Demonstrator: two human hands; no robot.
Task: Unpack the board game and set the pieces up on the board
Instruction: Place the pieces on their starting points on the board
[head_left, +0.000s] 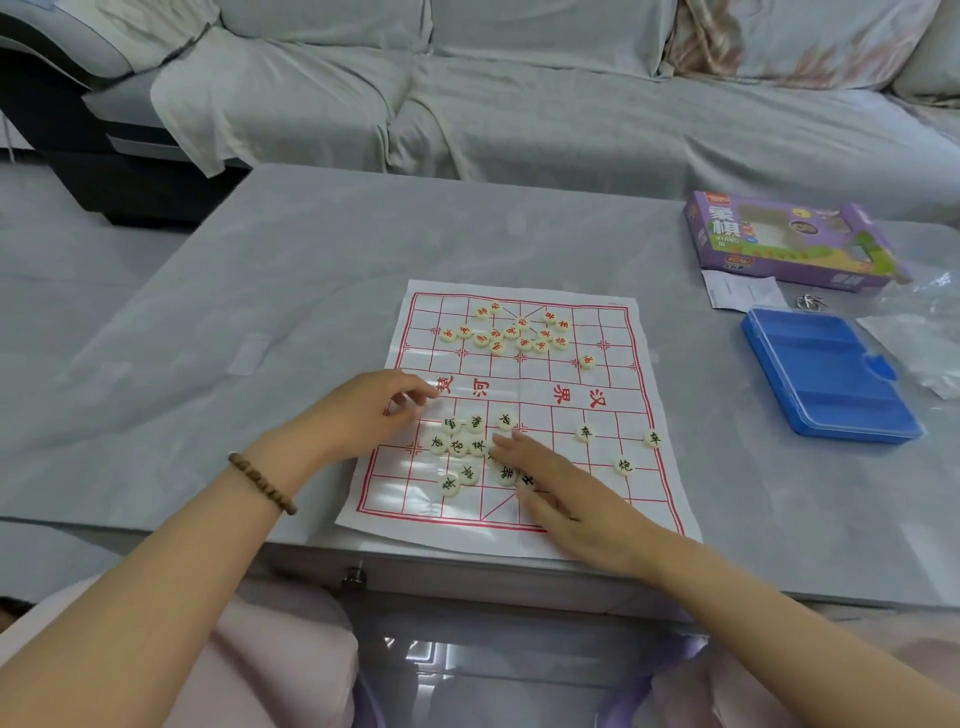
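Two hands are being held over the board's (613, 332) near half: right hand (566, 499) being laid flat, fingers straight, on black-lettered pieces (457, 447); left hand (374, 410) being curled at the left edge, grip impossible to tell. Far half: red-lettered pieces (519, 332) are being shown clustered.

You are facing a grey, marble-patterned table (260, 322). At the centre of the frame a paper board (519, 374) lies flat, its near edge at the table's front edge. In the upper right lies a purple game box (789, 239). Just below it are a paper slip (743, 291), a small metal item (809, 301) and a blue plastic case (826, 374). Clear plastic wrapping (919, 343) lies at the right edge.
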